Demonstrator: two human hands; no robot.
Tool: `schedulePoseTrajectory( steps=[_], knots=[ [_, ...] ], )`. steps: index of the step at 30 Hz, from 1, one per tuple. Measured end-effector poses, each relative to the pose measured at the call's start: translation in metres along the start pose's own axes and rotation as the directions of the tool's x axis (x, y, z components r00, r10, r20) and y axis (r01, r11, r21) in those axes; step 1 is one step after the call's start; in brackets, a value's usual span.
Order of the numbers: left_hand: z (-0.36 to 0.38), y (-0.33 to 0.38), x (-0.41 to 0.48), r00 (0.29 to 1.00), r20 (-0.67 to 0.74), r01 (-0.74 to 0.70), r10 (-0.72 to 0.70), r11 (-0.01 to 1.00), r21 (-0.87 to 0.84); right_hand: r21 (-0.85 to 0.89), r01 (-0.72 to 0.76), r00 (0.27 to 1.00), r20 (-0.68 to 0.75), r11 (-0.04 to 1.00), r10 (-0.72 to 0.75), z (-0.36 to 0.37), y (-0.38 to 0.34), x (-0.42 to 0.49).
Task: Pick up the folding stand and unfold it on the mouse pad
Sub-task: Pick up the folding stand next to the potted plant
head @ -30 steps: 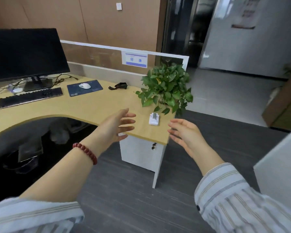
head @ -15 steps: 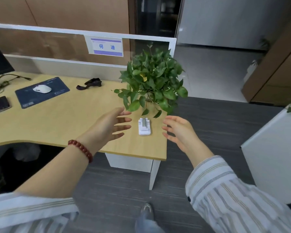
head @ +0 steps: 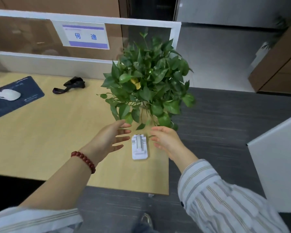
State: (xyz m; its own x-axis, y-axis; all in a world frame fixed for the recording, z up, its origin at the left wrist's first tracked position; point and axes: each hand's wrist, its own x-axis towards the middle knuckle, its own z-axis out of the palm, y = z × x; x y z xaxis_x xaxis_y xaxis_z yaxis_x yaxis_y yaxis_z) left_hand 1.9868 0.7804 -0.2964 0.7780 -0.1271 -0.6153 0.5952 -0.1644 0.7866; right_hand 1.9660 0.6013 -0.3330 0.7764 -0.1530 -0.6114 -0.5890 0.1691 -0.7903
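Note:
A small white folding stand [head: 139, 147] lies flat and folded on the wooden desk [head: 57, 140], close to its right end. My left hand [head: 110, 139] hovers just left of the stand, fingers spread, holding nothing. My right hand [head: 165, 140] hovers just right of it, fingers apart and empty. Neither hand touches the stand. The dark blue mouse pad [head: 15, 101] lies far to the left on the desk, with a white mouse [head: 8, 94] on it.
A leafy green potted plant [head: 148, 81] stands right behind the stand, its leaves hanging near my fingers. A black folded item with a strap [head: 71, 84] lies between plant and mouse pad. A glass partition [head: 40, 39] backs the desk. A white cabinet [head: 279, 165] stands at right.
I have walked closer to the desk's right end, so the stand looks larger. Both hands have closed in on either side of the stand.

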Motion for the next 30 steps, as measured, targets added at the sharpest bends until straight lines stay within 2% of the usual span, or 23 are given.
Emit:
schedulePoseTrajectory(
  steps=[6,11,19,26,30],
  knots=[
    [0.022,-0.02,0.061,0.978,-0.004,0.206,-0.207,0.976,0.063,-0.128,-0.183,0.983,-0.014,0.975,0.182,0.006,0.012,0.043],
    [0.037,-0.037,0.093,0.947,-0.048,0.321,-0.318,0.942,0.095,-0.149,-0.253,0.967,-0.022,0.956,0.252,0.014,0.024,0.072],
    [0.034,-0.049,0.125,0.92,-0.011,0.39,-0.392,0.912,0.125,-0.213,-0.343,0.938,-0.126,0.915,0.323,0.036,0.044,0.102],
    [0.023,-0.051,0.141,0.874,0.027,0.483,-0.485,0.873,0.071,-0.371,-0.468,0.883,-0.17,0.802,0.437,0.041,0.028,0.108],
    [0.027,-0.054,0.146,0.86,0.036,0.506,-0.509,0.86,0.062,-0.286,-0.444,0.896,-0.127,0.849,0.426,0.042,0.031,0.11]
  ],
)
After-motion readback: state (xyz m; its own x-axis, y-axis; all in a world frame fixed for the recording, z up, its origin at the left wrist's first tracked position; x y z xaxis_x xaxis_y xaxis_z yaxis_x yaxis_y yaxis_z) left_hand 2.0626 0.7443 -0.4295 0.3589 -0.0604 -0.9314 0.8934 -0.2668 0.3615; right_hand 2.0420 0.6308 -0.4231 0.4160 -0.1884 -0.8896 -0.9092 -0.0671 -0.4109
